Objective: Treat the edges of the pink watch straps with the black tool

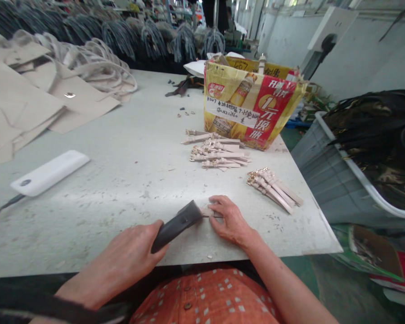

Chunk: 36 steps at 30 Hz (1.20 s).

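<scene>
My left hand (124,256) grips a black-handled tool (177,226), whose front end rests against a small pale leather strap piece (211,213) on the table. My right hand (231,220) sits just beyond the tool's tip, its fingers pressed on that strap piece and partly covering it. Farther ahead lie two loose heaps of pale straps with gold buckles (216,153) (273,189). Neither hand touches those heaps.
A grey worktable (121,189) carries a box wrapped in yellow-and-red printed paper (253,103), a white oblong device with a black cable (49,173), and beige bag panels (27,99). A grey plastic crate of dark material (327,180) stands to the right.
</scene>
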{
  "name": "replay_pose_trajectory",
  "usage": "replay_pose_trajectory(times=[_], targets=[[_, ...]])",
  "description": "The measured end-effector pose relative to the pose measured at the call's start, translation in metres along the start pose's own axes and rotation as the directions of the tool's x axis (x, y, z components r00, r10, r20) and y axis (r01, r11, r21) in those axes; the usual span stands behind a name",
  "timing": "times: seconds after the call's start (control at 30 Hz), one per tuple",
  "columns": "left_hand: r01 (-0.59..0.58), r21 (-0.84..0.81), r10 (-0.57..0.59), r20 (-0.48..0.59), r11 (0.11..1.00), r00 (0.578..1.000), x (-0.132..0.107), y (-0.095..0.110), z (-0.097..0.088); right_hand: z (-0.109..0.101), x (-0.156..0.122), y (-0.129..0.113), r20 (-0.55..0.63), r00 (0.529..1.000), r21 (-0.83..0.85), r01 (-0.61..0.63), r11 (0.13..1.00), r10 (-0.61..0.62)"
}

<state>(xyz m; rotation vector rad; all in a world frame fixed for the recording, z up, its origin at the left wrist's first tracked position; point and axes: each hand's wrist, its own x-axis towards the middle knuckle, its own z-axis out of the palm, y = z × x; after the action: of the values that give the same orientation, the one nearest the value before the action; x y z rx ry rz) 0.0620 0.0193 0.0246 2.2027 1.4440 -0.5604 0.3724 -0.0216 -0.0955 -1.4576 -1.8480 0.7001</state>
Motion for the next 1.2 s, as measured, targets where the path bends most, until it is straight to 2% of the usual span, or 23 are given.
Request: replay_pose_trajectory(times=[0.23,0.3,0.43,0.6,0.67,0.73,0.87,0.93,1.03,1.2], targets=[[-0.017,0.038,0.016,0.015,0.999,1.0,0.007,0.039,-0.009,-0.004,0.0,0.0,0.035,0.999,-0.022,-0.001,1.0,0.002],[-0.024,0.029,0.024,0.011,0.999,1.0,0.009,0.043,-0.013,-0.004,0.0,0.0,0.038,0.999,-0.03,0.0,1.0,0.001],[-0.017,0.017,0.017,0.007,1.0,1.0,0.007,0.028,-0.015,-0.002,0.001,0.004,0.023,0.999,-0.022,0.025,0.999,-0.025],[-0.006,-0.002,0.006,-0.039,1.0,0.999,0.003,-0.003,0.004,0.004,0.001,0.013,-0.005,0.998,0.001,0.06,0.998,-0.06],[-0.004,-0.002,0.004,-0.044,1.0,0.999,0.003,-0.002,0.009,0.005,0.001,0.014,-0.011,0.997,0.001,0.073,0.997,-0.073],[-0.009,0.003,0.01,-0.033,1.0,0.999,0.004,0.008,0.009,0.005,0.001,0.015,-0.013,0.997,-0.005,0.078,0.997,-0.078],[-0.024,0.0,0.024,-0.027,1.0,0.999,0.011,0.032,0.003,0.003,0.001,0.013,-0.007,0.997,-0.015,0.072,0.997,-0.072],[-0.03,-0.012,0.029,-0.038,0.999,0.999,0.014,0.037,-0.001,0.002,0.002,0.012,-0.005,0.998,-0.019,0.067,0.998,-0.067],[-0.01,-0.026,0.008,-0.062,1.0,0.998,0.017,0.03,-0.005,0.002,0.003,0.013,-0.001,0.998,-0.028,0.07,0.997,-0.07],[0.052,-0.046,-0.056,-0.083,0.998,0.995,0.011,-0.003,-0.004,0.005,0.003,0.016,-0.014,0.997,-0.036,0.071,0.997,-0.072]])
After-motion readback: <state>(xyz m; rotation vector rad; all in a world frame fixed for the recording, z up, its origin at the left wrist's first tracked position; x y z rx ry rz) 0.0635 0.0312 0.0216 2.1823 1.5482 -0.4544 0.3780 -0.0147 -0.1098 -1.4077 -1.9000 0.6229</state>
